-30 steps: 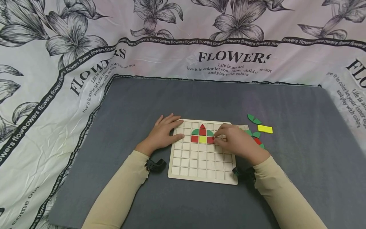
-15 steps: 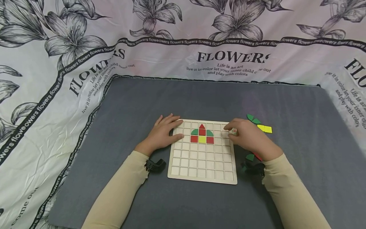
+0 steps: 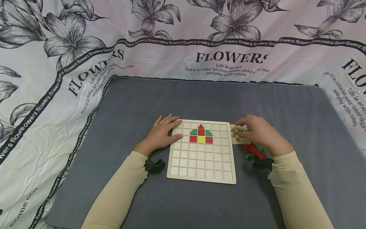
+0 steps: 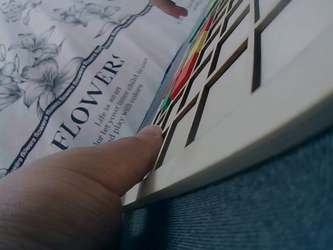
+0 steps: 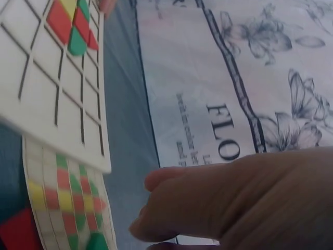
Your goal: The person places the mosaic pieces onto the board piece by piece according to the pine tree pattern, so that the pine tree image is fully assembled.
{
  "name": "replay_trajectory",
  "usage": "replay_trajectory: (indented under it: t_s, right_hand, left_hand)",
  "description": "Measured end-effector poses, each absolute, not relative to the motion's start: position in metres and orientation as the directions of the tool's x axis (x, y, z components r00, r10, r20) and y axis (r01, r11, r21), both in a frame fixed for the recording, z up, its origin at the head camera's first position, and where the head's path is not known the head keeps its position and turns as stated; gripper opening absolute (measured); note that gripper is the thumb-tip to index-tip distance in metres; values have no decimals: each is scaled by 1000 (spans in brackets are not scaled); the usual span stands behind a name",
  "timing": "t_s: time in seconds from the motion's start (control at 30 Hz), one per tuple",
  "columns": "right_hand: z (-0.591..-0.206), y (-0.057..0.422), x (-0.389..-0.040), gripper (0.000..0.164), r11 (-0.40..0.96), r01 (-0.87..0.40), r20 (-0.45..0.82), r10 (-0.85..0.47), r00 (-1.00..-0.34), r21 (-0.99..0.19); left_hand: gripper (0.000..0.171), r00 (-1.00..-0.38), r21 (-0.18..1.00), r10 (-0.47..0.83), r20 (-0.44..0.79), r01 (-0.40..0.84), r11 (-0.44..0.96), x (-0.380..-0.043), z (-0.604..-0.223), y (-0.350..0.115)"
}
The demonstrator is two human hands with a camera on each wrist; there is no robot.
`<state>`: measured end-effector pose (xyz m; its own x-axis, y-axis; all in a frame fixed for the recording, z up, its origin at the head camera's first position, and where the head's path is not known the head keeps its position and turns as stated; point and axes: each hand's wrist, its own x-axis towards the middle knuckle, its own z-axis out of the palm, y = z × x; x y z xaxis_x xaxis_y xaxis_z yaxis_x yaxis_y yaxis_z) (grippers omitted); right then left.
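Note:
A pale wooden grid board [image 3: 201, 162] lies flat, with coloured tiles set in its upper cells. These are a red triangle [image 3: 201, 126] above a red square, green quarter-rounds [image 3: 194, 131] on both sides, and a yellow square [image 3: 201, 139] between red squares. My left hand [image 3: 160, 133] rests on the board's left edge, thumb and fingers extended. Beyond the right edge, my right hand [image 3: 258, 133] hovers by a small printed pattern card [image 3: 236, 133], thumb and forefinger apart with nothing between them. In the right wrist view the pattern card [image 5: 62, 198] shows a coloured design.
Loose red pieces [image 3: 256, 152] and green pieces [image 3: 249, 156] lie below the right hand, which hides others beyond it. A grey mat [image 3: 171, 98] covers the work surface. Flower-printed cloth [image 3: 160, 57] hangs behind and to the left.
My right hand has moved right from the board's tiles to beside the pattern card, uncovering the right red square and the card. The left hand has stayed on the board.

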<state>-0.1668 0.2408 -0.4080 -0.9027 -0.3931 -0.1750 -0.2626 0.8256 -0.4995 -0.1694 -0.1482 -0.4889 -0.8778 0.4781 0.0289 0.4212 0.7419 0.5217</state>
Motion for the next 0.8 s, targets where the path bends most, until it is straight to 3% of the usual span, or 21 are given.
replay_trajectory:
  t_s: [0.53,0.8]
  right_hand:
    - [-424,262,-180,43,869,-221,-260,-361,-896,-443]
    - [-428,262,-178,34,865,-227,-252,-365,-896,-447]
  left_hand:
    - [69,-880,520,473,25,416,746,-170,-489,-148]
    - [69,-880,524,474,14,411,746,-169,-487,-147]
